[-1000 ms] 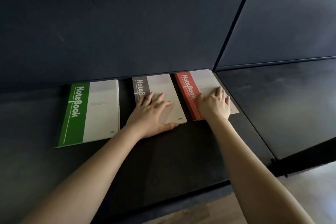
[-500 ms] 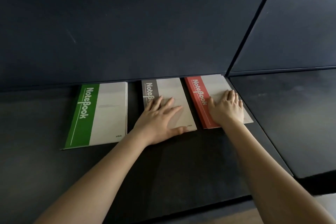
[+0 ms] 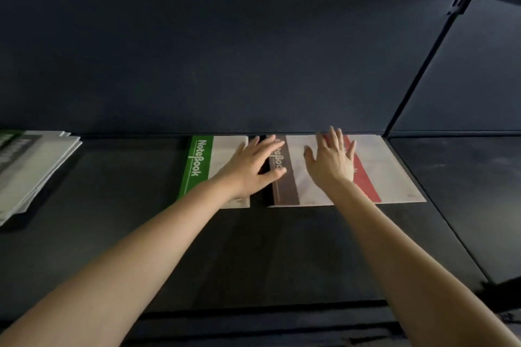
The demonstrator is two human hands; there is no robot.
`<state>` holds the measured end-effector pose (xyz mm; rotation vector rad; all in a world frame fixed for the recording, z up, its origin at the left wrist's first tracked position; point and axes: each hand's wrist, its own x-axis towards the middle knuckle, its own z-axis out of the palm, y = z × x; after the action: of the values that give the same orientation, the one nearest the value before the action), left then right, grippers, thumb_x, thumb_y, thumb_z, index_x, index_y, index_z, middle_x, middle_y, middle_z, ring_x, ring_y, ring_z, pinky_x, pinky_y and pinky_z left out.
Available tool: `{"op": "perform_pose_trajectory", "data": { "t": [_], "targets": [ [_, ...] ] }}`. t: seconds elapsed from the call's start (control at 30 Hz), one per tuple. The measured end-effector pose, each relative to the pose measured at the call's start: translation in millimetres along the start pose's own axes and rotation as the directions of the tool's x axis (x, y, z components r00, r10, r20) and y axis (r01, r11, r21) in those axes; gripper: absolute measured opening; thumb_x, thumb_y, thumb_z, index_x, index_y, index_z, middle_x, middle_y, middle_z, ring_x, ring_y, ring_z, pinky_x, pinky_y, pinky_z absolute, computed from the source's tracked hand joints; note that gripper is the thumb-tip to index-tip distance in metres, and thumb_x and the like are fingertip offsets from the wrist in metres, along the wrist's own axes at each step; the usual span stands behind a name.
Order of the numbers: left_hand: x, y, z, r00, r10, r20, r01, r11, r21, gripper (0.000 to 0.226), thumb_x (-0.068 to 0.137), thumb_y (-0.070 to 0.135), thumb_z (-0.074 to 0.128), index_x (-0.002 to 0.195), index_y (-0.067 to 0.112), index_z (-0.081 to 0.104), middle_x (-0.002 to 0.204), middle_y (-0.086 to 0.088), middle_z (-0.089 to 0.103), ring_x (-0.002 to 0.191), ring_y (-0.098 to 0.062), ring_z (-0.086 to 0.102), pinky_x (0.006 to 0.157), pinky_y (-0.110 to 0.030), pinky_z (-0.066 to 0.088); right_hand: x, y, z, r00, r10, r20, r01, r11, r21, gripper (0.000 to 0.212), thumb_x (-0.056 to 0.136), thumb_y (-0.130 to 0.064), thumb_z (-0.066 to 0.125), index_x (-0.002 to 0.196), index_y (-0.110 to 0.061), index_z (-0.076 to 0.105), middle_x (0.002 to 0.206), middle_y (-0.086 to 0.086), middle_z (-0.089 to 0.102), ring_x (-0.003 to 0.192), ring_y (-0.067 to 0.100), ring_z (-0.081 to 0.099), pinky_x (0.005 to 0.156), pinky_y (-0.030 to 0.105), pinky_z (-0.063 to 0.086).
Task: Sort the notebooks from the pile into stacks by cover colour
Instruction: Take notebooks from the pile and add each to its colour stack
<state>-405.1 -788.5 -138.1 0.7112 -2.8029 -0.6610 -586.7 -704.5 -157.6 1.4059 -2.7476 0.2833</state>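
While three sorted stacks already lie in a row against the back panel (image 3: 225,65), your sorting does not look finished: a fanned pile (image 3: 33,160) of notebooks waits well off to the left of your left hand (image 3: 251,172), with green and grey covers showing in it. So the green stack (image 3: 203,166), the brown stack (image 3: 284,186) and the red stack (image 3: 389,175) are started, and I judge the pile is what is left.

Your left hand lies flat with fingers (image 3: 270,144) spread, gripping nothing; it covers the pale part of the green stack and its thumb reaches across the dark gap onto the brown stripe. Your right hand (image 3: 332,160) is open too, fingers (image 3: 335,135) splayed and holding nothing, over the seam where brown and red meet; whether it presses down or hovers I cannot tell.

These notebooks are thin, flat rectangles with smooth paper covers: a coloured stripe along the spine side bearing white "NoteBook" lettering, the rest off-white. Brown and red sit edge to edge or slightly overlapped just under your right fingers. Your desk (image 3: 253,256) is matt and dark, the panel behind looks like dull fabric.
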Motion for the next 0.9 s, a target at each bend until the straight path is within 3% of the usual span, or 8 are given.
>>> {"op": "perform_pose_trajectory", "data": {
  "t": [0.2,0.33,0.5,0.67,0.9],
  "targets": [
    [-67,-61,-47,0.973,-0.218,-0.073,0.219,0.976,0.005,0.060,0.097,0.049,0.044,0.150,0.032,0.021,0.161,0.009,0.006,0.148,-0.015,0.000,0.119,-0.037,0.001,-4,-135,-7,0.956,-0.292,0.008,0.288,0.946,0.150,0.053,0.101,-0.047,0.023,0.150,-0.025,0.024,0.161,-0.002,0.003,0.148,0.025,-0.006,0.114,0.053,-0.010],
    [-125,-116,-81,0.940,-0.314,-0.134,0.319,0.948,0.015,0.057,0.097,0.043,0.048,0.148,0.031,0.027,0.160,0.006,0.011,0.148,-0.019,0.004,0.119,-0.035,0.001,-14,-218,-3,0.913,-0.403,0.066,0.379,0.896,0.230,0.050,0.102,-0.044,0.025,0.148,-0.025,0.028,0.160,-0.005,0.007,0.147,0.028,-0.001,0.115,0.058,-0.003],
    [-203,-185,-124,0.880,-0.419,-0.224,0.431,0.903,0.005,0.055,0.095,0.041,0.053,0.145,0.028,0.035,0.158,0.004,0.019,0.146,-0.018,0.013,0.119,-0.038,0.014,-33,-315,12,0.857,-0.506,0.097,0.464,0.841,0.279,0.050,0.102,-0.043,0.027,0.147,-0.024,0.030,0.160,-0.006,0.010,0.146,0.029,0.005,0.115,0.058,0.002],
    [-264,-252,-159,0.837,-0.476,-0.270,0.495,0.869,0.001,0.054,0.094,0.038,0.055,0.143,0.021,0.040,0.154,0.000,0.029,0.144,-0.020,0.022,0.117,-0.038,0.021,-53,-406,28,0.816,-0.559,0.144,0.487,0.801,0.348,0.051,0.101,-0.044,0.029,0.148,-0.024,0.028,0.160,-0.004,0.009,0.147,0.027,0.006,0.116,0.055,0.002],
    [-315,-330,-181,0.759,-0.623,-0.189,0.636,0.771,0.011,0.065,0.094,0.046,0.051,0.150,0.028,0.022,0.155,-0.005,0.027,0.139,-0.030,0.031,0.112,-0.050,0.031,-71,-501,57,0.819,-0.509,0.266,0.385,0.830,0.404,0.062,0.099,-0.047,0.032,0.151,-0.015,0.019,0.160,0.009,-0.001,0.146,0.033,-0.004,0.119,0.045,0.006]
  ]
}}
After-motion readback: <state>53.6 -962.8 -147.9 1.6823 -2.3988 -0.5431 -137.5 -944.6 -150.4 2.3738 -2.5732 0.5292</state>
